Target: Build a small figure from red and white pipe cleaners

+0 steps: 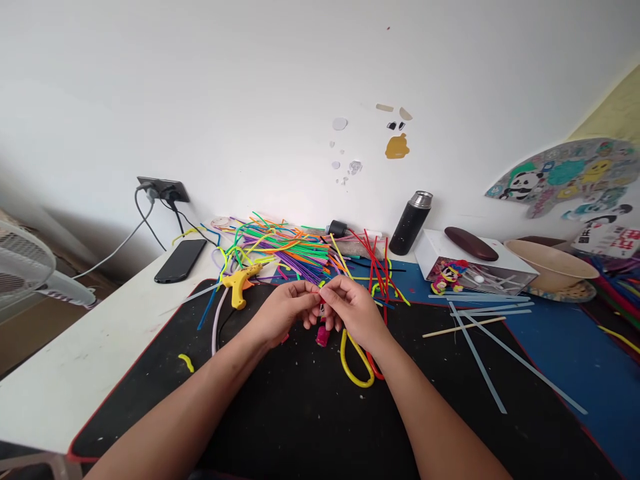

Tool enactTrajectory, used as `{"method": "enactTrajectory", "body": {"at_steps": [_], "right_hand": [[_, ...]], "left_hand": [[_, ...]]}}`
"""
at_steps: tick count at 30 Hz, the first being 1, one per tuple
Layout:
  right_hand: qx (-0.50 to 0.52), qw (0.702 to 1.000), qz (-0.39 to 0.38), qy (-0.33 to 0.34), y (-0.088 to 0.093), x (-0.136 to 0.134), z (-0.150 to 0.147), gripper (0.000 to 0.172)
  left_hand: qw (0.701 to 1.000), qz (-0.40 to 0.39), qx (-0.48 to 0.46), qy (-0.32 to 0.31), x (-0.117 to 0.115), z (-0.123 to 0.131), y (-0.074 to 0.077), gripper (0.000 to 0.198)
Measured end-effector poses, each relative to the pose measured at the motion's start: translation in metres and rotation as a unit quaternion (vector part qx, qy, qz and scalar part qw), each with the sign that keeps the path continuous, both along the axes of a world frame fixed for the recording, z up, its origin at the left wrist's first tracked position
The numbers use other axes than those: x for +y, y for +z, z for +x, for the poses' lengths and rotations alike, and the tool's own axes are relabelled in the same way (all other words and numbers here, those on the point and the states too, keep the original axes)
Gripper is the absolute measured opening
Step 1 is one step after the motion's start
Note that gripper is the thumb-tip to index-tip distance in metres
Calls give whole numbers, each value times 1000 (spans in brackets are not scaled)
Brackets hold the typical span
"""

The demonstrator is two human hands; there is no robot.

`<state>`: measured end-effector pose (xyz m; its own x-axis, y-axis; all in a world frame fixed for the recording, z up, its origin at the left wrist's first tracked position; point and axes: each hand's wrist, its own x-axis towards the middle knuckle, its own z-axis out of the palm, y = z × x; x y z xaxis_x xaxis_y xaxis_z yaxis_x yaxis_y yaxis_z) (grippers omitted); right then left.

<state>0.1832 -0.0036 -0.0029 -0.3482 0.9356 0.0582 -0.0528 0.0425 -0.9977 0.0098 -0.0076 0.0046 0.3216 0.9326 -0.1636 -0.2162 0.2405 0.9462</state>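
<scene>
My left hand and my right hand meet over the black desk mat, fingers pinched together on a small pink and red pipe-cleaner piece that hangs between them. A yellow pipe-cleaner loop and a red one lie on the mat just under my right hand. Behind my hands is a heap of coloured pipe cleaners. What exactly sits between the fingertips is too small to make out.
A yellow glue gun lies left of my hands, a phone farther left. Clear glue sticks are strewn at right, near a white box, black flask and bowl. A fan stands at the left edge.
</scene>
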Motion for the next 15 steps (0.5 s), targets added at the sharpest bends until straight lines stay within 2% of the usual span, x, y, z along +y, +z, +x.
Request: {"method": "enactTrajectory", "body": {"at_steps": [3,7,11,15], "right_hand": [[9,1000,-25,-7,1,1,0,38],[39,997,-64,-5,3,0,0,40],[48,995,-85,-1,3,-1,0,44],[14,998,-64,10,1,0,1,43]], "left_hand": [[997,65,47,7,-3,3,2,44],[988,121,93,26,-6,5,3,40],[981,149,116,50,-9,5,2,33],[977,161,123,60,-11,5,1,31]]}}
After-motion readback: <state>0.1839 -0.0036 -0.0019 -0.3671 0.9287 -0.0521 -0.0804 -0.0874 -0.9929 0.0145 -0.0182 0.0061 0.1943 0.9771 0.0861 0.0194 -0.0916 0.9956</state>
